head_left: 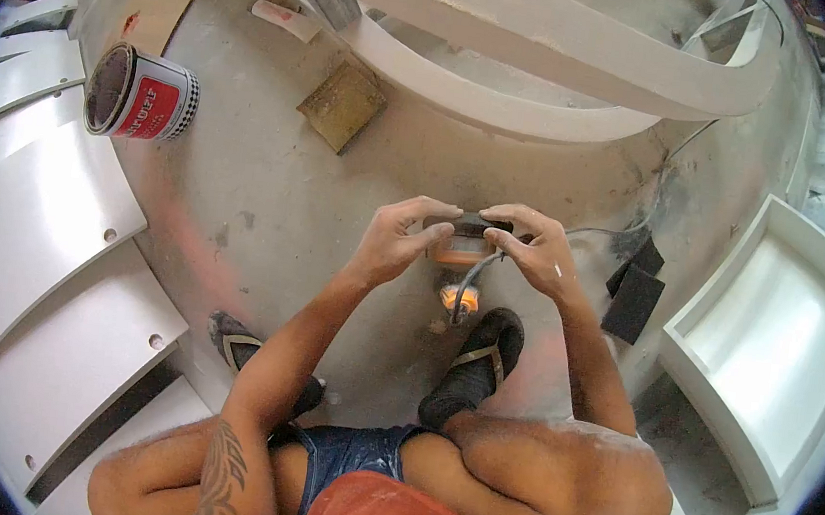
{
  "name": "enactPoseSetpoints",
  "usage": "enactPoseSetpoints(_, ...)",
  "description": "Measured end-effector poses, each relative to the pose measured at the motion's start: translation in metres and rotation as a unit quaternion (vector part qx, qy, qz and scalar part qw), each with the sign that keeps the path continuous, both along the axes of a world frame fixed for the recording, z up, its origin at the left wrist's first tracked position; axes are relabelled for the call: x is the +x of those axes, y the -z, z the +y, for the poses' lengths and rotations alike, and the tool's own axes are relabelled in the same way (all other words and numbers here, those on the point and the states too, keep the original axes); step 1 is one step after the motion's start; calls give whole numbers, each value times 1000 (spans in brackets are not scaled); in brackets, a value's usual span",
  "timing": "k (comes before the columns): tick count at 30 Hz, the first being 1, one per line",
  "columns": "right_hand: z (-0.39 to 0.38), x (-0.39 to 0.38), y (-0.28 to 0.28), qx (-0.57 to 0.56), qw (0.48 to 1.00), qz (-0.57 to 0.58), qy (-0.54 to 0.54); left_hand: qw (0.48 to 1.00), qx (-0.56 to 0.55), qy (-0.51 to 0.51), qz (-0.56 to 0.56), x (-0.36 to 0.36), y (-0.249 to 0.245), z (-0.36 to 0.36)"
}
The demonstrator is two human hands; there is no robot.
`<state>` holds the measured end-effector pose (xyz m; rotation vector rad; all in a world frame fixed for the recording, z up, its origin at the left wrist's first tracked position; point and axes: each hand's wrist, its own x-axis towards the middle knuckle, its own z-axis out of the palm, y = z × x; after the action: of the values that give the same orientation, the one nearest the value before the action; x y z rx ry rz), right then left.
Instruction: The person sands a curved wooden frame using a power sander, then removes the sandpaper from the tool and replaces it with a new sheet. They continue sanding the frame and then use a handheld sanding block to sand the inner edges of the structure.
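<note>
An orange-and-black power tool (460, 256) is held above the floor (268, 192), in front of the person's feet; the left hand (401, 243) and right hand (536, 256) each grip one end of its dark top between thumb and fingers. A grey cable (468, 276) loops beside it. Dark pads (634, 303) lie right of the right hand, near a white tray (771, 340) at the floor's right edge. Farther left are a yellowish block (343, 106) and a paint can (154, 102), beside white panels (63, 186) along the left edge.
</note>
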<state>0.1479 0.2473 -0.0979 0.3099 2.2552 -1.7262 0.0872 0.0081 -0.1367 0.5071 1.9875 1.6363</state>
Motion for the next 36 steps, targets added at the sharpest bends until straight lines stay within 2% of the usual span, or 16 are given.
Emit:
enactPoseSetpoints(2, -1, -6, 0, 33, 999, 9, -19, 1000, -2, -11, -9, 1, 1, 2)
enactPoseSetpoints(4, -2, -10, 5, 132, 979, 131, -82, 1000, 1, -13, -16, 0, 1, 4)
enactPoseSetpoints(5, -2, -13, 4, 131, 979, 131, -82, 1000, 4, -16, -25, 0, 1, 4)
enactPoseSetpoints(7, -1, -17, 4, 198, 947, 225, -115, 998, 2, -14, -64, -2, -1, 3)
enactPoseSetpoints(8, -1, -18, 5, 197, 947, 225, -115, 995, 0, -11, -104, -3, -1, 2)
enactPoseSetpoints(12, 2, -19, 16, 227, 921, 278, -154, 992, 37, -14, -120, -3, 6, 0)
enactPoseSetpoints(15, 4, -19, 18, 220, 911, 306, -167, 992, 61, -26, -108, -1, 9, 1)
enactPoseSetpoints(16, 4, -20, 18, 216, 906, 319, -176, 997, 44, -6, -67, -2, 9, -1)
enactPoseSetpoints(20, 2, -23, 16, 221, 903, 316, -187, 995, 8, 86, 48, -16, 2, -10)
enactPoseSetpoints(21, 3, -23, 16, 226, 903, 312, -191, 995, 9, 88, 47, -20, 2, -12)
enactPoseSetpoints(23, 4, -22, 16, 231, 902, 306, -197, 980, -20, 148, 135, -25, 1, -15)
enactPoseSetpoints(26, 4, -22, 17, 213, 907, 310, -191, 983, 14, 159, 92, -32, 7, -18)
enactPoseSetpoints(29, 2, -24, 12, 216, 908, 300, -198, 984, -7, 165, 68, -29, -1, -18)
enactPoseSetpoints(32, -1, -27, 6, 195, 915, 291, -200, 982, -8, 167, 88, -28, 0, -18)
enactPoseSetpoints(34, -7, -31, 5, 249, 906, 264, -216, 978, -11, 189, 83, -34, 1, -21)
enactPoseSetpoints(36, -12, -31, 6, 247, 906, 277, -204, 974, -13, 211, 76, -42, 2, -23)
